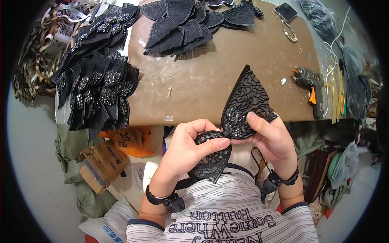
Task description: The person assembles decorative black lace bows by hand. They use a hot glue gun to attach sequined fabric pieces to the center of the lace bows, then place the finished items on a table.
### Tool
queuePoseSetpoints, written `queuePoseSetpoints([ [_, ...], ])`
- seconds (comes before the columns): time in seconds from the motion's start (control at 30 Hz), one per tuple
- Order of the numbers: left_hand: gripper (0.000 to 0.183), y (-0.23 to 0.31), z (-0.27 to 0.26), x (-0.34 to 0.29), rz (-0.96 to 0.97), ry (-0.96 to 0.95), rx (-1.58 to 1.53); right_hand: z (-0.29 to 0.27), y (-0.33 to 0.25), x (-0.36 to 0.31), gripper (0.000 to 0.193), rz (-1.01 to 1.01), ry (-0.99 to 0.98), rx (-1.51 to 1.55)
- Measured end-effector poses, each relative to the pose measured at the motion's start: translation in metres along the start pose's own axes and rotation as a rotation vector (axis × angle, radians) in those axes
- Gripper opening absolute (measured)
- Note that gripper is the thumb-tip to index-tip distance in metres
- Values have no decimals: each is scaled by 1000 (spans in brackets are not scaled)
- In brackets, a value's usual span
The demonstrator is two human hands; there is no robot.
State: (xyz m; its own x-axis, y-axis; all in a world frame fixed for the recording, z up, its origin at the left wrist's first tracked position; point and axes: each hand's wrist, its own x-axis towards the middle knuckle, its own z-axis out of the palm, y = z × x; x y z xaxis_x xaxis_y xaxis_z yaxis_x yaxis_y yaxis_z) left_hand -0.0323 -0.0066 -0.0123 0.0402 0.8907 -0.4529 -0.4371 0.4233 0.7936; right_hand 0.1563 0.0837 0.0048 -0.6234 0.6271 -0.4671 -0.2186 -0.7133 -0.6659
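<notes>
A black lace piece with dark edging and shiny beads is held up just in front of the table's near edge. It has two pointed, petal-like halves that meet at a narrow middle. My left hand pinches the smaller-looking left half, thumb on top near the join. With its thumb pressed on the beaded part, my right hand grips the larger-looking right half, which points up and away. The fingers under the lace are partly hidden.
The brown-covered table bears stacked beaded black lace pieces at left and plain ones at the back. A glue gun, glue sticks and a phone with a beaded strap lie right. Below left stands a cardboard box.
</notes>
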Motion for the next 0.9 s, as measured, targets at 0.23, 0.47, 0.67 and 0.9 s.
queuePoseSetpoints([
  [0.23,19,-6,2,5,51,-36,-5,9,10,13,18,-115,65,-66],
  [0.47,19,-3,5,10,160,-11,112,17,17,16,16,-186,127,-25],
  [0.67,21,-5,-4,8,282,66,248,32,28,24,20,-323,265,-92],
  [0.9,23,7,-10,5,282,43,289,26,34,31,35,-276,290,-27],
])
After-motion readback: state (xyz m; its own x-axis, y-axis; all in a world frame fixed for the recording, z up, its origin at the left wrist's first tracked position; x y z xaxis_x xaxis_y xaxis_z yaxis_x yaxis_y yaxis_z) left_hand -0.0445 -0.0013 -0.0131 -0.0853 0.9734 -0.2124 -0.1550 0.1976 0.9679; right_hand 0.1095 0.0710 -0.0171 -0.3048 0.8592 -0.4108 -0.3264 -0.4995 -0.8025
